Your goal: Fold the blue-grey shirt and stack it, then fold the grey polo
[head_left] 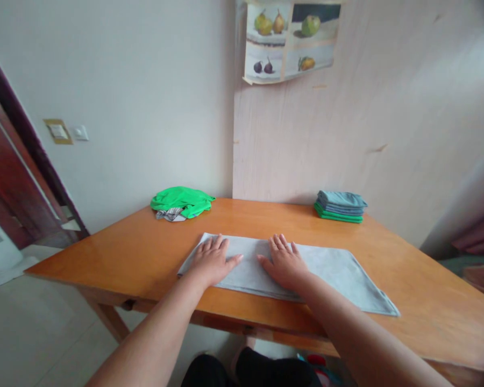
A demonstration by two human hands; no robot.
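Note:
A grey cloth (339, 277) lies folded lengthwise on the wooden table (125, 258). My left hand (213, 260) rests flat on its left part, fingers spread and open. My right hand (284, 262) lies flat on the cloth just to the right of it, fingers stretched out. Both palms press down on the fabric and hold nothing. The thumbs point toward each other with a small gap between them.
A crumpled pile of green and grey cloths (180, 202) sits at the table's far left. A neat stack of folded blue and green cloths (340, 206) stands at the far right by the wall. A fruit poster (290, 40) hangs above. A door (12, 177) is at the left.

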